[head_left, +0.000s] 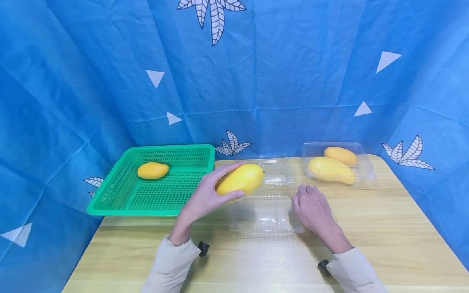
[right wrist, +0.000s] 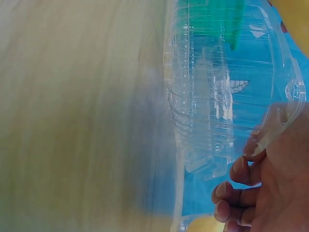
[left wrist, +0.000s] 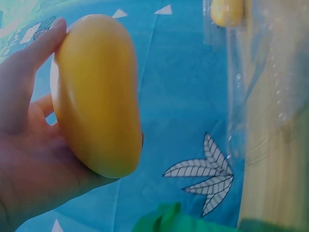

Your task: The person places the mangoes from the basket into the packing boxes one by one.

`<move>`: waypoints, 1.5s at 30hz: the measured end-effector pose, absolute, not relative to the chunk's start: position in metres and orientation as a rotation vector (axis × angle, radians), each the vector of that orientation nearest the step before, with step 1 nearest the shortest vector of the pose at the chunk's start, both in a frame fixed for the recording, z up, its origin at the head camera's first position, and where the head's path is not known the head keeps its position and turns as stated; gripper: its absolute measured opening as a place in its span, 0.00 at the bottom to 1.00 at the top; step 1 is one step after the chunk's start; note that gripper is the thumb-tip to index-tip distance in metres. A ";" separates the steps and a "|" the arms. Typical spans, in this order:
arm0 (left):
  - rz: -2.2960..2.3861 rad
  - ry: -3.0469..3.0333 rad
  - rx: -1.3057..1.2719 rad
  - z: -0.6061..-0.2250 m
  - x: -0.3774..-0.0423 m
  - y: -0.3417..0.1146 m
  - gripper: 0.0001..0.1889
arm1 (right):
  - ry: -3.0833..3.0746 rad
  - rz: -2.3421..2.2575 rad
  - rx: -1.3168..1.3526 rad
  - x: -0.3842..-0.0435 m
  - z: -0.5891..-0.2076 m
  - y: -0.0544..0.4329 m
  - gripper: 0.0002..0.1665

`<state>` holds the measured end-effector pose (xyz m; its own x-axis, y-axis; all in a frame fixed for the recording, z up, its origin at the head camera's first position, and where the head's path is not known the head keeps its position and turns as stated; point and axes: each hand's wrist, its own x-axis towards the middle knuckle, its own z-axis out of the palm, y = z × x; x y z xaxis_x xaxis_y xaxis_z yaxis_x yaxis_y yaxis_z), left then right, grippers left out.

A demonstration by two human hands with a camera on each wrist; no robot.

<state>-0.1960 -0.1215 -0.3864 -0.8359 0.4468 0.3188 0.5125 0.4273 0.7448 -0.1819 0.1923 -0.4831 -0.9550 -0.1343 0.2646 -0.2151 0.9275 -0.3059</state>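
My left hand (head_left: 207,197) grips a yellow mango (head_left: 242,179), holding it in the air over a clear plastic container (head_left: 261,215). In the left wrist view the thumb and fingers wrap one side of the mango (left wrist: 99,96). My right hand (head_left: 314,208) is at the right side of the container. Seen from the right wrist, its thumb and index finger pinch the container's thin rim (right wrist: 277,133), while the other fingers are curled below. The ribbed container (right wrist: 241,58) has no fruit in it.
At left stands a green perforated basket (head_left: 128,212) with one mango (head_left: 153,170) inside. Another clear box (head_left: 366,162) at the back right holds two mangoes (head_left: 331,170). More clear plastic (head_left: 275,169) lies behind the container, near the blue curtain (head_left: 293,81).
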 end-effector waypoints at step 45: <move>-1.094 -2.903 -1.198 -0.449 -0.190 -0.062 0.36 | -2.819 0.457 0.265 -0.181 -0.482 0.194 0.14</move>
